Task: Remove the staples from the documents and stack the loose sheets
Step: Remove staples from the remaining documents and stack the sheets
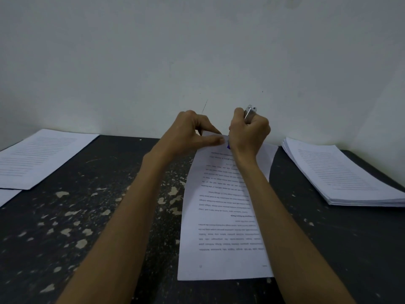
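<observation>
Document (219, 238) on table (109, 194) | left fingers (210, 141) pinch its far corner | right fingers (258, 126) grip staple remover (249, 113)

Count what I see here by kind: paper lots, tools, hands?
Paper lots: 4 (middle document, right stack, left sheets, sheet corner at the left edge)
Tools: 1 (metal tool)
Hands: 2 (left hand, right hand)
Total: 7

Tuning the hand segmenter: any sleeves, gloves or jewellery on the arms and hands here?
None. The left hand and right hand are bare: no gloves, no rings seen. The left forearm and right forearm are bare down to the frame's bottom edge, with no sleeve, watch or bracelet in view.
</observation>
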